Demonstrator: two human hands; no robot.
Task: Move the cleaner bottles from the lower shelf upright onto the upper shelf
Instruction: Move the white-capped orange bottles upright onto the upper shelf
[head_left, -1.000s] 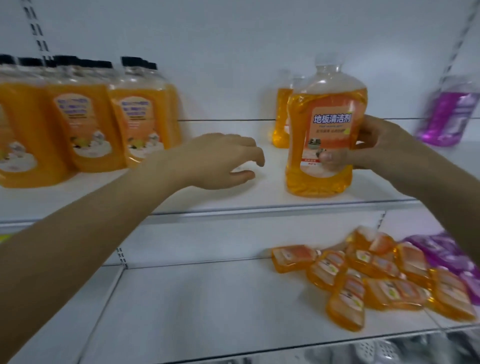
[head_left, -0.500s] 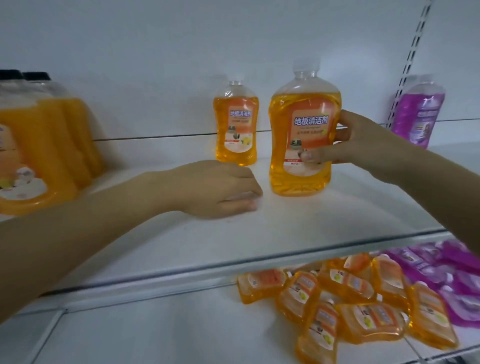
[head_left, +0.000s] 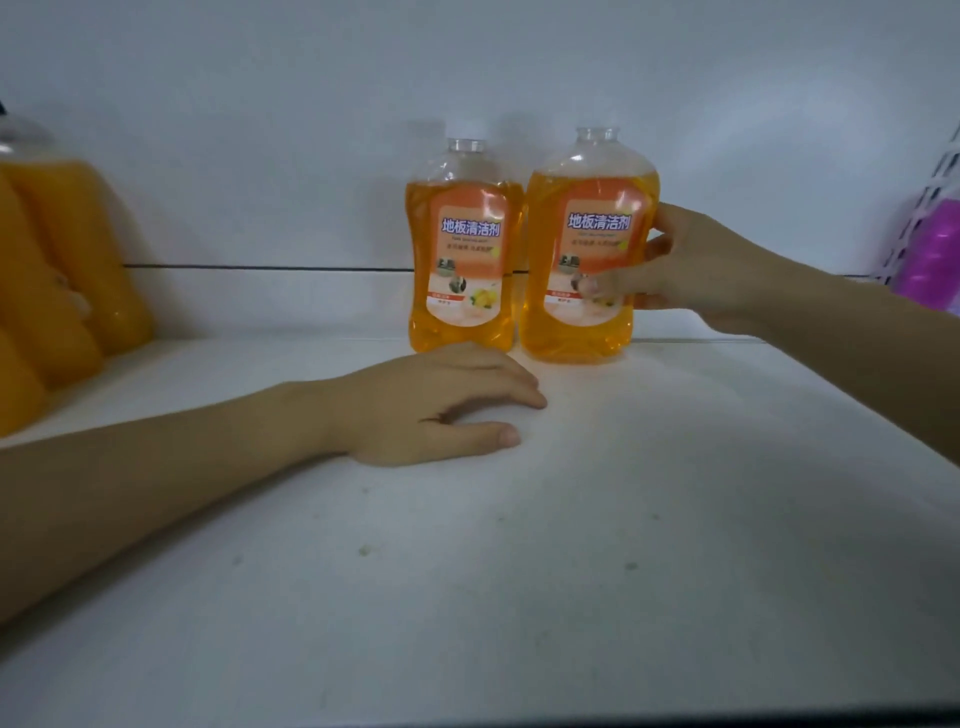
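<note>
Right hand (head_left: 691, 270) is gripping the orange cleaner bottle (head_left: 587, 249), fingers (head_left: 670, 218) curling round its side, standing it upright at the back of the upper shelf (head_left: 519, 545) just beside a matching bottle (head_left: 462, 249), likely aligning the row. Left hand (head_left: 447, 400) is resting flat on the shelf, relaxed, holding nothing, probably bracing.

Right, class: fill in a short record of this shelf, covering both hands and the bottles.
Right hand: grips the right orange bottle, thumb on its label
Held bottle's pose: upright on the shelf
Left hand: palm down on the shelf, holding nothing
Other bottle: left orange bottle, upright beside the held one, untouched
Elsewhere: larger orange bottles far left, purple bottle far right
</note>
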